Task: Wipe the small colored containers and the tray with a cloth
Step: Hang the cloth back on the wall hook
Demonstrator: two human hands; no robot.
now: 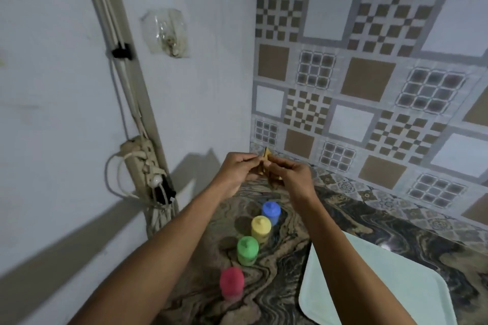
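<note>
Both hands, left [235, 170] and right [293, 175], pinch a small brown cloth [266, 167] above four containers [257, 228]; wiping seems not yet begun; next, likely picking one up.

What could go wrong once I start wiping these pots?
The red pot, green pot, yellow pot and blue pot stand close in a row, so a sweep of the cloth may topple a neighbour. The left hand and right hand both grip it, so nothing steadies the pots.
</note>
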